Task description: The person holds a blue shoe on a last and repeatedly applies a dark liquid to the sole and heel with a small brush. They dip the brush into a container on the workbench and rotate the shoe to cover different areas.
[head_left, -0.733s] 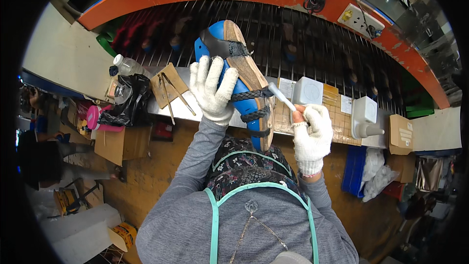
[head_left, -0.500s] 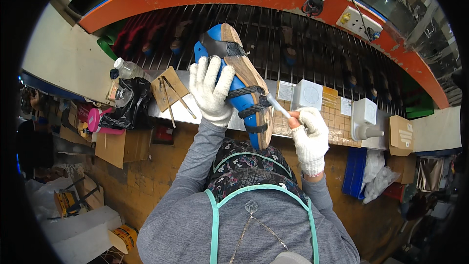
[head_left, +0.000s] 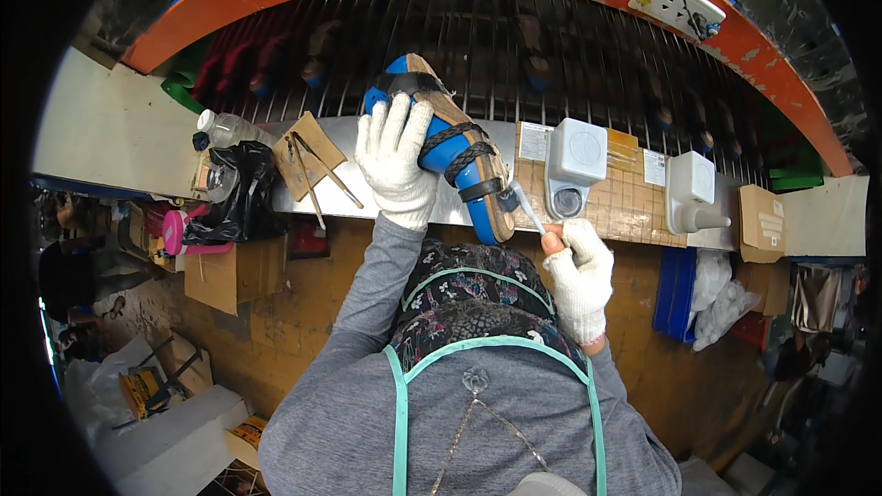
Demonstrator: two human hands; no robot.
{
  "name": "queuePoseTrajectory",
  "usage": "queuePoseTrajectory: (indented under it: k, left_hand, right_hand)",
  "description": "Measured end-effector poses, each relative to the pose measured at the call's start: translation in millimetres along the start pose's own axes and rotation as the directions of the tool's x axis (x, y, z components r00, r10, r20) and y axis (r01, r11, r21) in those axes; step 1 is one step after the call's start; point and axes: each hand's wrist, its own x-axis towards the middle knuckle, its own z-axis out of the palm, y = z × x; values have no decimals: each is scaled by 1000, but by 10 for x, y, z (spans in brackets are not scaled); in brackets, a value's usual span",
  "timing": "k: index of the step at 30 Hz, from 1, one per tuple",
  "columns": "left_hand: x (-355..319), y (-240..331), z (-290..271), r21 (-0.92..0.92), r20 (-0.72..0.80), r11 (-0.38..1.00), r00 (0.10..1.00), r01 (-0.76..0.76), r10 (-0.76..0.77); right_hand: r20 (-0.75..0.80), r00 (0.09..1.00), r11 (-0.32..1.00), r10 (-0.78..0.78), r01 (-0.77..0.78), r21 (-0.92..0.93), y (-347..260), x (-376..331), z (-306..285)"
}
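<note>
My left hand point(head_left: 397, 165), in a white knitted glove, lies along the side of a sandal point(head_left: 450, 115) with its fingers stretched over it, holding it up above the bench; the thumb is hidden. The sandal sits on a blue shoe last point(head_left: 480, 217) and has dark braided straps and a brown sole tilted to the right. Between the bare thumb and fingertips of my gloved right hand point(head_left: 582, 285) is a pale-handled small brush point(head_left: 529, 208). Its tip meets the sole's edge beside the strap end close to the toe.
Two white containers point(head_left: 579, 158) stand on a taped board point(head_left: 625, 207) to the right. On the left, thin brushes point(head_left: 308, 165) rest on cardboard, beside a clear bottle point(head_left: 225, 129) and a black bag point(head_left: 253, 188). Metal rods point(head_left: 496, 37) run behind the bench.
The brush tip has shifted along the sole's edge to the strap end nearer the toe. The sandal has turned slightly in my left hand, and the whole view has moved a little.
</note>
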Motion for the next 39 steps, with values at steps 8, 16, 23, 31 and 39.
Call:
queuePoseTrajectory:
  k: [8,16,23,31,39]
  left_hand:
    - [25,-20,10,33,3,999,1000,-15,15]
    - [61,-66,21,41,21,999,1000,18,-19]
    - [-13,-95,22,56,147,987,977,150,-156]
    - [-52,17,25,98,230,979,953,179,-197]
    - [-1,48,30,18,191,979,960,203,-203]
  right_hand:
    - [-93,988,988,-121,111,-111,20,211,86]
    - [-64,991,991,-119,115,-63,37,496,164]
    - [123,992,999,12,-16,31,34,301,-103]
    - [43,997,995,-65,68,-72,179,356,-50]
    - [37,975,975,-217,219,-31,162,570,-33]
